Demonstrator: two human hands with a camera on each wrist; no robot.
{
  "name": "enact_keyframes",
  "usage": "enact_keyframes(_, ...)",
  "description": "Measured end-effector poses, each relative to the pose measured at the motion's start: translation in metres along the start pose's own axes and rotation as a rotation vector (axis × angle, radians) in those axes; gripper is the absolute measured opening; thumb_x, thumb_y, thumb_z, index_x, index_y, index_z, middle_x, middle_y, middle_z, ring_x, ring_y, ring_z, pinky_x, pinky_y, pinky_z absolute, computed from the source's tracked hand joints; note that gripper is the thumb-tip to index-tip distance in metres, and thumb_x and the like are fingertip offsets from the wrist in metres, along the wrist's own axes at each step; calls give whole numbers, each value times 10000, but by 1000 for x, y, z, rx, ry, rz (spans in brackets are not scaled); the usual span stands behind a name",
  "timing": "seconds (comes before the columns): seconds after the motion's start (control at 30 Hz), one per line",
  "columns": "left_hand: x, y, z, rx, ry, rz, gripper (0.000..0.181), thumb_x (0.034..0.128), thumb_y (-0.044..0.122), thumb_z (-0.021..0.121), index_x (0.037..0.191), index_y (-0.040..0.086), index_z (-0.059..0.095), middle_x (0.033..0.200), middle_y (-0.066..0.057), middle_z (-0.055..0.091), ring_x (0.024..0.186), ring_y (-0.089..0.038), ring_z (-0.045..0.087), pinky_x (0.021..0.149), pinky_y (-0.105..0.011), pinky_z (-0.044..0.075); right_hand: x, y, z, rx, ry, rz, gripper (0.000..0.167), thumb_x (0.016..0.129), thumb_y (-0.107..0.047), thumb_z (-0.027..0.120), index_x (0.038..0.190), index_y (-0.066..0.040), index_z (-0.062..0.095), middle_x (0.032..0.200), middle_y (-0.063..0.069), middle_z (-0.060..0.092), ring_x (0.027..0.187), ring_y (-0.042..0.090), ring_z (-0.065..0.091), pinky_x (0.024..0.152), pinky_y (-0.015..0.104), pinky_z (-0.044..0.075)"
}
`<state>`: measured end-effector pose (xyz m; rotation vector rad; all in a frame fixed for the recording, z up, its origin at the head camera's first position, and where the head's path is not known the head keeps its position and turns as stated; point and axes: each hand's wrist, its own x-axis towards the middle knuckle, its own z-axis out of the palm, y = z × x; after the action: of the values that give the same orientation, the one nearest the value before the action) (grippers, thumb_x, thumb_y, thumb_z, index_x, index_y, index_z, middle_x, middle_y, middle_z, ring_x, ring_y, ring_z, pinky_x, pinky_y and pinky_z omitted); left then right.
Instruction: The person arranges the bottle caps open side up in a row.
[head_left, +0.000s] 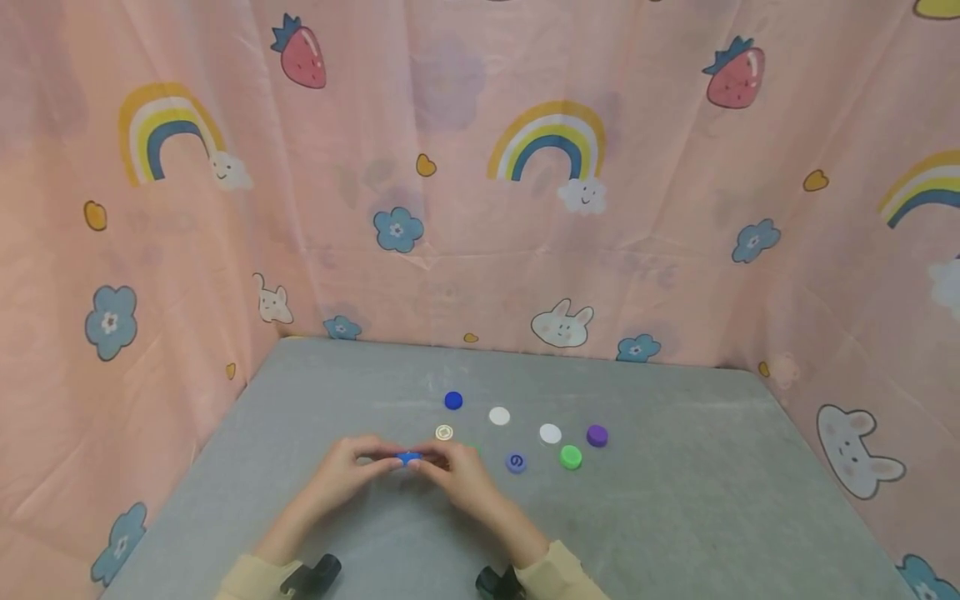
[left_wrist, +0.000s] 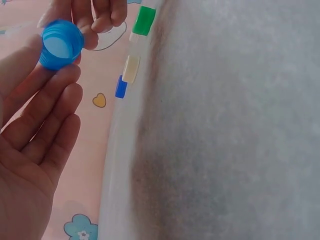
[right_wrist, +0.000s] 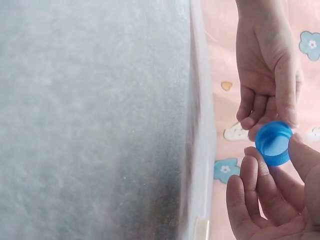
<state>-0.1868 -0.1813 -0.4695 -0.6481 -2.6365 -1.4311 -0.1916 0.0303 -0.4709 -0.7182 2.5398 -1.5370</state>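
Note:
A blue bottle cap [head_left: 408, 457] is held up between both hands above the grey table. My left hand [head_left: 347, 475] pinches it with thumb and fingers from the left side. From the other side my right hand [head_left: 462, 479] pinches it too. In the left wrist view the hollow, threaded inside of the blue bottle cap [left_wrist: 61, 45] faces the camera, with a pale disc at its bottom. The right wrist view shows the same blue bottle cap [right_wrist: 274, 143] between the fingertips of both hands.
Beyond the hands, on the grey table [head_left: 675, 517], lie a dark blue cap [head_left: 453, 401], a cream cap [head_left: 444, 432], white caps [head_left: 499, 416], a purple cap [head_left: 597, 436], a green cap [head_left: 571, 457] and a periwinkle cap [head_left: 516, 462]. A pink patterned curtain [head_left: 465, 283] surrounds the table.

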Motion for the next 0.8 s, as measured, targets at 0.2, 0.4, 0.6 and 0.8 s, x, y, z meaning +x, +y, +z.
enact_keyframes(0.2,-1,-3,1,-10,16,22,149,842,219,712,979,174,749,917,55,724,836,-62,638,745,-249,515,-1,0,3,22,13,15,259,904,-323,635,1016,-100,706,910,18,728,801,87,680,672,185,513)
enact_keyframes(0.4,-3,-3,-1,-4,4,28,176,850,305,693,996,221,744,931,106,716,843,-33,637,750,-240,520,-2,0,4,33,13,39,272,927,-336,599,996,-96,707,879,16,732,778,73,677,655,195,508)
enact_keyframes(0.6,-5,-1,-2,-32,16,28,169,861,303,684,1014,256,738,946,133,710,845,-46,641,757,-245,519,-3,-4,5,59,4,76,312,942,-367,563,996,-96,708,878,25,732,800,138,698,658,201,517)
enact_keyframes(0.8,-6,-1,-4,-20,16,31,213,857,273,691,1067,270,723,964,145,705,839,-37,637,761,-257,520,-3,-5,7,91,23,93,328,952,-371,548,955,-86,708,841,44,725,780,212,699,661,200,521)
